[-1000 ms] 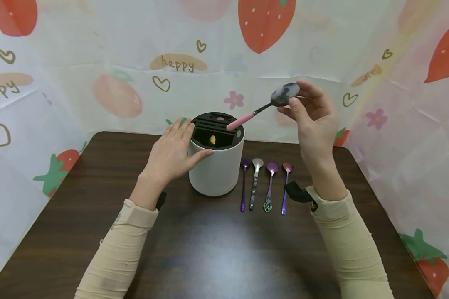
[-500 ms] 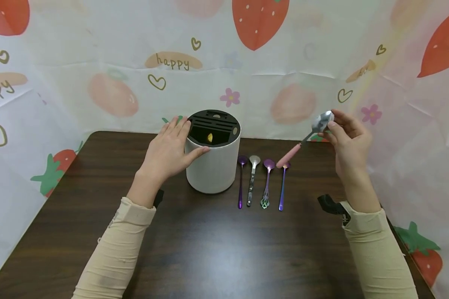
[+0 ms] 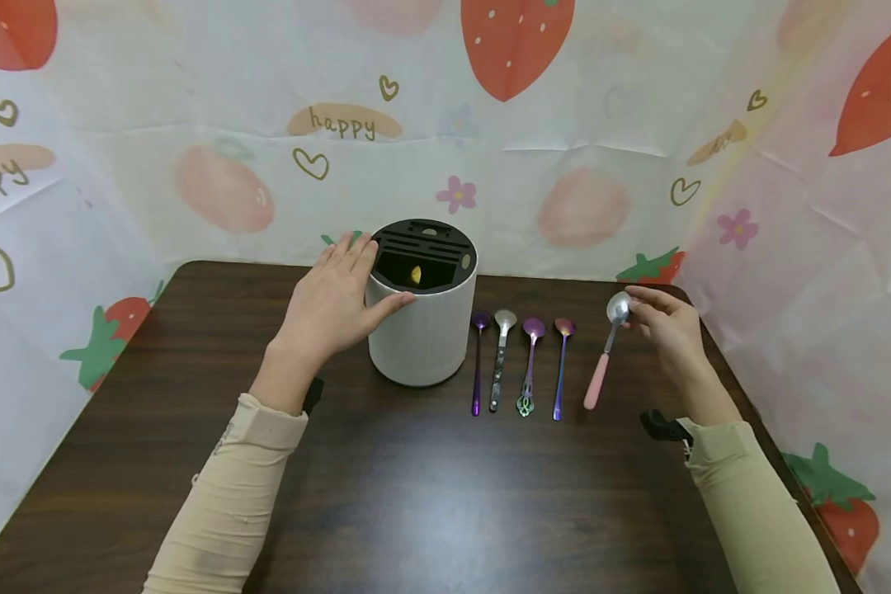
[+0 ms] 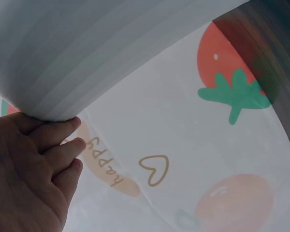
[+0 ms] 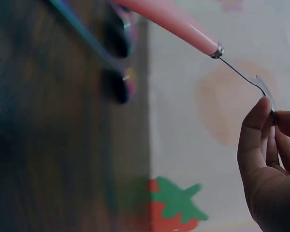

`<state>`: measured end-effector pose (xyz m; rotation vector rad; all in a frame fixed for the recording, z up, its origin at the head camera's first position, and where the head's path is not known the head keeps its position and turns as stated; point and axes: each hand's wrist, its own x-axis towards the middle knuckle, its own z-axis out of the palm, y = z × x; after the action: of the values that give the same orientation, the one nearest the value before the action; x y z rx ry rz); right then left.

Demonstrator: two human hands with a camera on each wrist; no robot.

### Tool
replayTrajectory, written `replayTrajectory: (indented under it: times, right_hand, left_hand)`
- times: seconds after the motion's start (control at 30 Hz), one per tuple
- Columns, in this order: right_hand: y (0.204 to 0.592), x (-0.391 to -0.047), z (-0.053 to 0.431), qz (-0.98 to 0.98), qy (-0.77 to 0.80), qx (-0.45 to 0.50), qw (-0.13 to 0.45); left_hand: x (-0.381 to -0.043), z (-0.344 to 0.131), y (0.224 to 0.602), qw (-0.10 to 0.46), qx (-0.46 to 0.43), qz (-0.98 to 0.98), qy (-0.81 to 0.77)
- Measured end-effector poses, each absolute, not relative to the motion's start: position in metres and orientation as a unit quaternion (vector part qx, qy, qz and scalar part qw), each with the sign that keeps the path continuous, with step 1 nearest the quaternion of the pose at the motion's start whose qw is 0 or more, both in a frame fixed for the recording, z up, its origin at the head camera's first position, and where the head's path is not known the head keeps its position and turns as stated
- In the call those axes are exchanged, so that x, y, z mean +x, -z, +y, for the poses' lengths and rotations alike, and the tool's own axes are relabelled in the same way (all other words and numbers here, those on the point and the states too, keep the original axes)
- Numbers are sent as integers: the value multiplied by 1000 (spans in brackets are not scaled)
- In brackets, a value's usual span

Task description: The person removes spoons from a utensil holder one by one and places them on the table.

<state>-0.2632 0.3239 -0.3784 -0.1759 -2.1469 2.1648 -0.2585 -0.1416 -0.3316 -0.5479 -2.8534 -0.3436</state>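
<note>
A spoon with a pink handle [image 3: 597, 381] and a silver bowl is pinched at the bowl by my right hand [image 3: 668, 326], right of the other spoons. In the right wrist view, thumb and fingers close on the edge of its bowl, and the pink handle [image 5: 176, 24] points away from the hand. My left hand [image 3: 327, 309] rests with straight fingers against the rim and side of a white cylindrical holder [image 3: 419, 342] with a black slotted top. In the left wrist view its fingertips touch the holder's pale wall [image 4: 87, 53].
Several spoons lie in a row right of the holder: a dark purple one [image 3: 478, 363], a silver one [image 3: 500, 363], a purple one with an ornate handle [image 3: 530, 363] and a rainbow-tinted one [image 3: 561, 371]. Patterned cloth [image 3: 252, 99] surrounds the dark wooden table [image 3: 416, 495].
My right hand has carried the pink-handled spoon away from above the holder, to the right and down beside the row of spoons. The left hand stays on the holder.
</note>
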Motion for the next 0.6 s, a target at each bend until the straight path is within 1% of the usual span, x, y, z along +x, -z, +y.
replayTrajectory:
  times: [0.23, 0.3, 0.6]
  right_hand:
    - [411, -280, 328, -757, -646, -89, -22]
    - [419, -285, 328, -766, -636, -88, -34]
    - [441, -306, 328, -808, -585, -62, -29]
  left_hand:
    - [-257, -144, 335, 107, -187, -968, 125]
    - [-257, -144, 336, 108, -189, -968, 124]
    - [-257, -145, 333, 109, -188, -968, 123]
